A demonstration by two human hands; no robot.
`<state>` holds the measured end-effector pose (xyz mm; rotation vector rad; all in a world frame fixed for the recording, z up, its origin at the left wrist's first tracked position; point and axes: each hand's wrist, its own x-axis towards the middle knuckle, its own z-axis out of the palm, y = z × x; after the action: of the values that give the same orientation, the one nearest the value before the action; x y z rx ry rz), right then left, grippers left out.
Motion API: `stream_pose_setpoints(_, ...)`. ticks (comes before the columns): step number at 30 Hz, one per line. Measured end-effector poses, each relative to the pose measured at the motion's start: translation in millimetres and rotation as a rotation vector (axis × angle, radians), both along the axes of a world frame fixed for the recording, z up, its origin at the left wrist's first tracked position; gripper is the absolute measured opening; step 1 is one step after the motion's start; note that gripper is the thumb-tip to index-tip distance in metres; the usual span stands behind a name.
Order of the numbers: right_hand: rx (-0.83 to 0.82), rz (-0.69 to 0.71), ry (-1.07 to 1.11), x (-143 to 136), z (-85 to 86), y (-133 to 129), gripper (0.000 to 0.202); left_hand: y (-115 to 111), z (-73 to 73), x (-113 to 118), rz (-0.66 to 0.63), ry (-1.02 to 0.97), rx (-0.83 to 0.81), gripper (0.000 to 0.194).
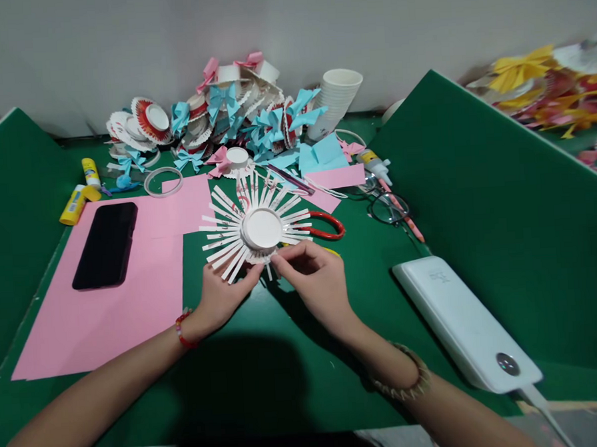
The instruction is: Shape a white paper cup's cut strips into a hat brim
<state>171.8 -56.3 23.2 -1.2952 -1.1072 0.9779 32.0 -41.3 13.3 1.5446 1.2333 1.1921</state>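
A white paper cup (265, 228), its wall cut into many strips fanned out around its round base, is held above the green table (285, 357). My left hand (223, 287) grips its near left side, with the thumb on top and the fingers hidden beneath the strips. My right hand (317, 276) pinches a strip at the near edge between thumb and forefinger. Just behind the cup on the right lie scissors with red handles (331, 225), partly covered by the strips.
Pink paper sheets (148, 325) lie left, under a black phone (105, 245). Finished cup crafts with bows (223, 114) pile at the back beside stacked paper cups (339, 98). Glasses (389, 207) and a white power bank (466, 321) lie right. Green dividers (509, 239) flank the table.
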Motion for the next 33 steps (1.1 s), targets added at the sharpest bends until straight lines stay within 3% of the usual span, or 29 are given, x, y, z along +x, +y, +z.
stream_pose_setpoints(5, 0.070, -0.008, -0.059, -0.3, -3.8, -1.3, 0.009, 5.8, -1.5, -5.6, -0.097, 0.172, 0.154, 0.008)
stream_pose_setpoints(8, 0.085, 0.008, -0.063, -1.0, -4.3, -1.2, 0.007, 8.8, -1.2, -9.4, -0.162, 0.213, 0.160, 0.010)
stream_pose_setpoints(15, -0.037, 0.010, 0.059, 0.9, -3.3, 2.9, 0.013, 9.7, -1.9, -3.8, -0.162, 0.017, -0.123, 0.022)
stream_pose_setpoints(21, -0.139, 0.082, 0.058, 6.1, -14.1, 11.2, 0.015, -16.5, 8.8, -12.8, -0.135, 0.174, -0.293, 0.020)
stream_pose_setpoints(23, -0.164, 0.122, -0.015, 5.6, -17.5, 12.3, 0.011, -32.8, 12.0, -24.3, -0.197, 0.297, -0.204, 0.023)
stream_pose_setpoints(27, -0.078, 0.173, -0.249, 1.4, -20.9, 10.4, 0.000, -49.0, 15.5, -41.3, -0.458, 0.670, 0.287, 0.022)
stream_pose_setpoints(30, 0.015, 0.186, -0.412, -1.3, -21.0, 7.2, 0.007, -38.9, 11.3, -42.4, -0.474, 1.038, 0.637, 0.020)
stream_pose_setpoints(33, 0.064, 0.219, -0.502, -1.6, -20.2, 4.6, 0.010, -22.1, 2.3, -41.6, -0.414, 1.167, 0.882, 0.027)
